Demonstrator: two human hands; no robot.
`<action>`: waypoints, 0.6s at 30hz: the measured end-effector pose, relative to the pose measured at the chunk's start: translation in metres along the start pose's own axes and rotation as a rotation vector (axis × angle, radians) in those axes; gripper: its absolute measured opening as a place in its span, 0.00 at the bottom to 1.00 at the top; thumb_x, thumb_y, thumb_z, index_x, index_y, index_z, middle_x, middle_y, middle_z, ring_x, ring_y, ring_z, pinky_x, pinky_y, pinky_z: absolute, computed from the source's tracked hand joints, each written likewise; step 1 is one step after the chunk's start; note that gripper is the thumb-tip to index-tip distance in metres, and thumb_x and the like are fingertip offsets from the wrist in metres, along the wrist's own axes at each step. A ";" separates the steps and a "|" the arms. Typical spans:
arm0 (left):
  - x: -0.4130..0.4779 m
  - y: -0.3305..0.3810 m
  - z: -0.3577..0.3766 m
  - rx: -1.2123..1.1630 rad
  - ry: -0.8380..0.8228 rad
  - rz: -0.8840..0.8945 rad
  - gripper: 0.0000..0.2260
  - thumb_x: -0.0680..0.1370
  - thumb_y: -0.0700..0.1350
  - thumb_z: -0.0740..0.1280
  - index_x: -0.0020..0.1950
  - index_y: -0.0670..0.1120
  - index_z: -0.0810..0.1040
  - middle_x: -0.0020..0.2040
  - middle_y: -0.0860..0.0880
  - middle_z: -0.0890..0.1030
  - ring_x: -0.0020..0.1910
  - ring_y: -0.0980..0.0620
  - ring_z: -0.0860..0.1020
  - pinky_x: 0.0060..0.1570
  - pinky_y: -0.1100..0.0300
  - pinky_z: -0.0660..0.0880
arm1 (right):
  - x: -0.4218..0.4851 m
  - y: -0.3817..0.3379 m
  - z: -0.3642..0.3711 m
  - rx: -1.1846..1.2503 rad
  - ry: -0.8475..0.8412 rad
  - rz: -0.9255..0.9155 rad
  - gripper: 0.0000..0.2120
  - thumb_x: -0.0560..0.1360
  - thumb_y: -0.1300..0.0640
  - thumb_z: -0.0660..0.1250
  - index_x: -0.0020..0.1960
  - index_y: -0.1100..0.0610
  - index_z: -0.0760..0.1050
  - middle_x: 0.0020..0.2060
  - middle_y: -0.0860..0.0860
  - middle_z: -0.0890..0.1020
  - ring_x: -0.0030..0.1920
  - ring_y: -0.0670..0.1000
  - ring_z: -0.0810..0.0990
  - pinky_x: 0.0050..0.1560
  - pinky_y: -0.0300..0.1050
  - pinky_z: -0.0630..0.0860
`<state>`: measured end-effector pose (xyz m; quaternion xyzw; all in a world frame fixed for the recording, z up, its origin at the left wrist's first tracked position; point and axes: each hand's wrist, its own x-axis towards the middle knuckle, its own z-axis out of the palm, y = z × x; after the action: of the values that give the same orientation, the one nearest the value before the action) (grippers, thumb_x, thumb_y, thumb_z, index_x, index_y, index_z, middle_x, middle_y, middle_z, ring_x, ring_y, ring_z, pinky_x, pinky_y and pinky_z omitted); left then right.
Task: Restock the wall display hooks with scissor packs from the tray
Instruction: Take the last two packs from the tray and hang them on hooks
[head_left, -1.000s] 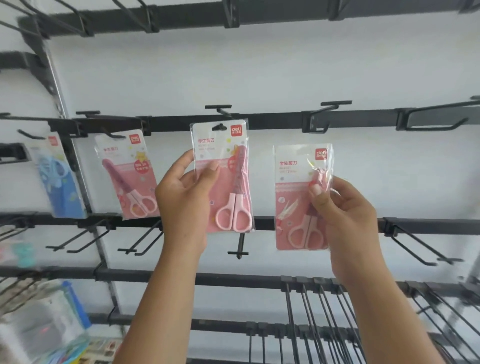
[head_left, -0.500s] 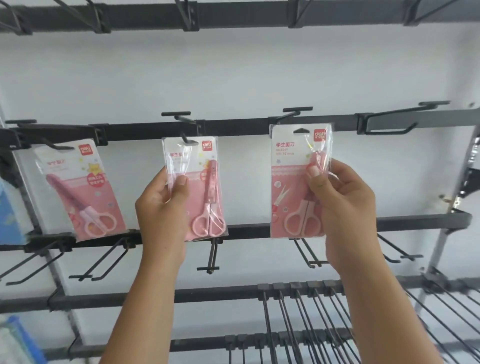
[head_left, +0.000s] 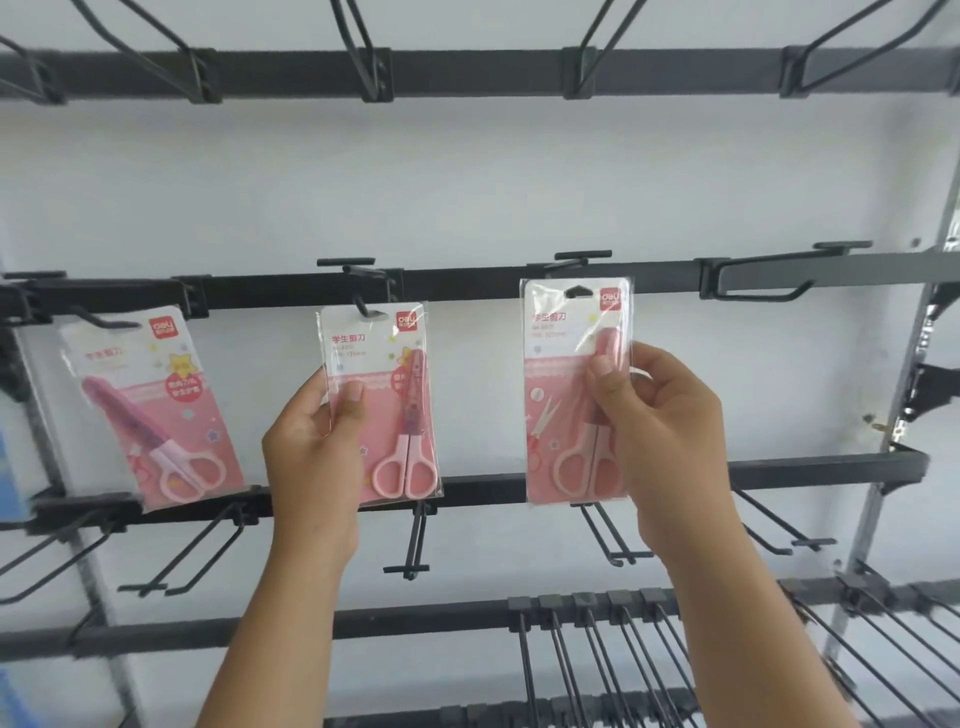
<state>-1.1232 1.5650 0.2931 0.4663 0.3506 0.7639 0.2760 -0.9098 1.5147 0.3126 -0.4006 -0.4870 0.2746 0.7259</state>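
Packs both pinched: left hand (head_left: 311, 447) grips middle pack (head_left: 382, 405) on its hook (head_left: 363, 306); right hand (head_left: 660, 415) grips right pack (head_left: 566, 395), hook (head_left: 579, 257) at 12 o'clock. Third pack (head_left: 156, 410) hangs at 9.

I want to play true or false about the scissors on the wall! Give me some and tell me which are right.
1. Each hand holds a pink scissor pack. True: the left hand holds the middle pack, the right hand holds the right pack.
2. The scissor handles are blue. False: they are pink.
3. A third pack hangs at the left with no hand on it. True.
4. The hook furthest right on that rail holds a pack. False: it is bare.
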 end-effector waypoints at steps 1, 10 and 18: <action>0.000 0.000 -0.001 0.003 0.001 0.004 0.10 0.82 0.43 0.65 0.50 0.58 0.82 0.47 0.57 0.87 0.44 0.60 0.84 0.39 0.67 0.78 | -0.001 -0.001 0.000 -0.023 0.008 -0.012 0.08 0.78 0.50 0.70 0.55 0.52 0.81 0.43 0.55 0.88 0.39 0.51 0.88 0.41 0.58 0.86; 0.000 -0.001 -0.001 0.011 -0.024 0.038 0.09 0.82 0.43 0.65 0.54 0.55 0.81 0.46 0.57 0.87 0.44 0.62 0.84 0.39 0.68 0.77 | 0.001 -0.001 0.003 -0.087 0.001 -0.004 0.09 0.78 0.48 0.70 0.55 0.51 0.80 0.43 0.53 0.88 0.41 0.51 0.89 0.45 0.63 0.84; 0.004 -0.004 -0.001 0.016 -0.026 0.027 0.08 0.81 0.43 0.65 0.50 0.56 0.81 0.48 0.57 0.86 0.44 0.62 0.84 0.38 0.70 0.76 | 0.004 0.001 0.005 -0.114 0.052 -0.011 0.11 0.77 0.47 0.71 0.56 0.51 0.80 0.44 0.54 0.88 0.42 0.52 0.89 0.44 0.61 0.85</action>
<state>-1.1252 1.5703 0.2914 0.4830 0.3466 0.7588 0.2663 -0.9128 1.5198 0.3150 -0.4457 -0.4850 0.2320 0.7157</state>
